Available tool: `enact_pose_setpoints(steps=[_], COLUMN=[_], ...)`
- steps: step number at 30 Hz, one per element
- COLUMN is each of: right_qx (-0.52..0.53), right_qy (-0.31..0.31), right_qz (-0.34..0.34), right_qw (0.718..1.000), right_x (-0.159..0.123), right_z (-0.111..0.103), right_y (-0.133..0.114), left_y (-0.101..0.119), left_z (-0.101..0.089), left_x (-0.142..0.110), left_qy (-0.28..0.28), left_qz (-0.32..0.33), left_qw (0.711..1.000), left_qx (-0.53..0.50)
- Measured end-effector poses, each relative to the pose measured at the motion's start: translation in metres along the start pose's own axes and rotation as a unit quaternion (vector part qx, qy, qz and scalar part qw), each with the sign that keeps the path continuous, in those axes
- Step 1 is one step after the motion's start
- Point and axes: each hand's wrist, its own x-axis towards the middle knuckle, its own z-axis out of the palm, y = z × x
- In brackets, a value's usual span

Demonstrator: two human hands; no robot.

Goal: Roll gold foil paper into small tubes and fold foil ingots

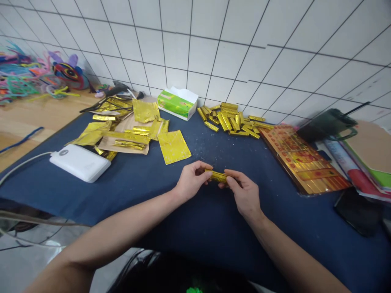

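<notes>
A small roll of gold foil paper (218, 176) is pinched between my two hands above the dark blue cloth. My left hand (193, 181) closes on its left end with thumb and fingers. At the other end, my right hand (243, 190) grips it the same way. Just beyond my left hand lies a flat square sheet of gold paper (174, 147). Further back, a pile of finished-looking gold paper rolls (229, 119) rests near the wall. Loose gold sheets and folded strips (134, 132) are heaped to the left on brown paper.
A white power bank (80, 162) with a cable sits at left. Against the wall stands a green tissue pack (177, 102). To the right are a red-and-gold printed packet (305, 158), a dark mug (328, 124) and a black pouch (357, 209). Colourful craft pieces (33, 75) lie far left.
</notes>
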Motion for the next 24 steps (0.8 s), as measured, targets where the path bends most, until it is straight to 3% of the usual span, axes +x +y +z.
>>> enact_pose_setpoints(steps=[14, 24], right_qx=[0.026, -0.024], right_qy=[-0.035, -0.056], right_qz=[0.028, 0.024], right_qw=[0.999, 0.998], right_x=[0.0023, 0.0015], right_z=[0.0029, 0.0018], right_y=[-0.0005, -0.0015], left_y=[0.0001, -0.0043], left_z=[-0.0036, -0.0016], left_x=[0.0041, 0.0016], left_qy=[-0.004, -0.057], left_qz=[-0.009, -0.034], left_qw=[1.0, 0.998], left_qx=[-0.02, 0.005])
